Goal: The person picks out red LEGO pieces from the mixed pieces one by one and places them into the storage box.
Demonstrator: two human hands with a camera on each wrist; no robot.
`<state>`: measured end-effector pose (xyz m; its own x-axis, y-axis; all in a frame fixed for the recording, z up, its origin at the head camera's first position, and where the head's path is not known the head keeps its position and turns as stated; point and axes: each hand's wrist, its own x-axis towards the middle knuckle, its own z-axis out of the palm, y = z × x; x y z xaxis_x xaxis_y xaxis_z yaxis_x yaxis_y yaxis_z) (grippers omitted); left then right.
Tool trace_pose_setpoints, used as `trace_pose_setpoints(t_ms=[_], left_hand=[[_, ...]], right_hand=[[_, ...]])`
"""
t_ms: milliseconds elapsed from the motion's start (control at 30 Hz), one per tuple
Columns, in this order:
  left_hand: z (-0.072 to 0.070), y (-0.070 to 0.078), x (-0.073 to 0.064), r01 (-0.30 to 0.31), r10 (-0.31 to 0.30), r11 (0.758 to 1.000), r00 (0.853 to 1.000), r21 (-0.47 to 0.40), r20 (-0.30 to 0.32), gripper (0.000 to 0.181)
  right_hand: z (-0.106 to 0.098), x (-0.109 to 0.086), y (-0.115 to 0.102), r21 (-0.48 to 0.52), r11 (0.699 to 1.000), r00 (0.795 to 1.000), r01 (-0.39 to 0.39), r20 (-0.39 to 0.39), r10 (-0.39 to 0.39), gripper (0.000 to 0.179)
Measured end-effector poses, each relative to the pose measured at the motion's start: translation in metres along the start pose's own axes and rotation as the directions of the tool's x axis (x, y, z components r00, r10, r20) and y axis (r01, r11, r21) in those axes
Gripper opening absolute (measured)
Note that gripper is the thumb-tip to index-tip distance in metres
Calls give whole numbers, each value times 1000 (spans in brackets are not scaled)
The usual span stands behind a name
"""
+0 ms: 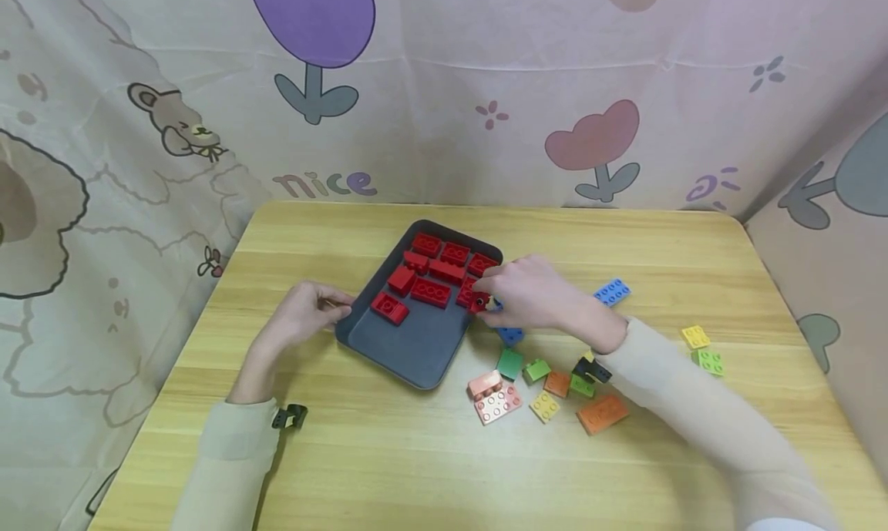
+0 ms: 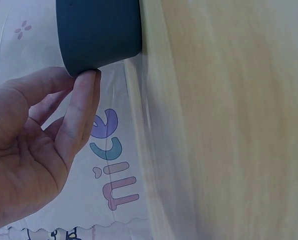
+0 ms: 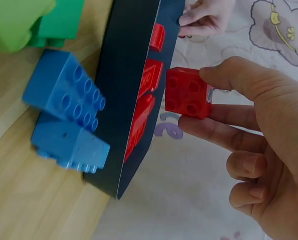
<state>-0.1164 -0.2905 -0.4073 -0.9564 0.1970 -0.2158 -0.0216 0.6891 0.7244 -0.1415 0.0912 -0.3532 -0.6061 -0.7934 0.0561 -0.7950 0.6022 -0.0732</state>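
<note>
My right hand (image 1: 530,290) pinches a small red brick (image 3: 187,92) between thumb and fingers, its studs facing the right wrist camera. It is at the right side of a dark grey tray (image 1: 409,354). Several red bricks (image 1: 430,292) lie inside the tray, mostly toward its far end. At the tray's left side, my left hand (image 1: 305,313) pinches the rim with thumb and fingertips; the left wrist view shows them at the corner of the tray wall (image 2: 101,35).
Blue bricks (image 3: 64,90) sit right beside the tray, partly hidden by my right hand in the head view. Nearer me are green (image 1: 509,364), pink (image 1: 498,404), orange (image 1: 602,414) and yellow bricks (image 1: 544,407). Farther right lie a yellow (image 1: 696,337) and a lime brick (image 1: 708,361).
</note>
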Motion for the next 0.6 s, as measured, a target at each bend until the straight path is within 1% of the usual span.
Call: trace_pose_setpoints(t_ms=[333, 433, 600], left_hand=[[1, 0, 0, -9, 9, 1000, 1000, -1, 0, 23], [1, 0, 0, -9, 9, 1000, 1000, 3, -1, 23], [1, -1, 0, -12, 12, 1000, 1000, 4, -5, 23]], right_hand=[[9, 24, -8, 27, 999, 996, 21, 87, -23, 29], [12, 31, -9, 14, 1000, 992, 27, 119, -29, 27], [19, 40, -12, -36, 999, 986, 35, 162, -29, 28]])
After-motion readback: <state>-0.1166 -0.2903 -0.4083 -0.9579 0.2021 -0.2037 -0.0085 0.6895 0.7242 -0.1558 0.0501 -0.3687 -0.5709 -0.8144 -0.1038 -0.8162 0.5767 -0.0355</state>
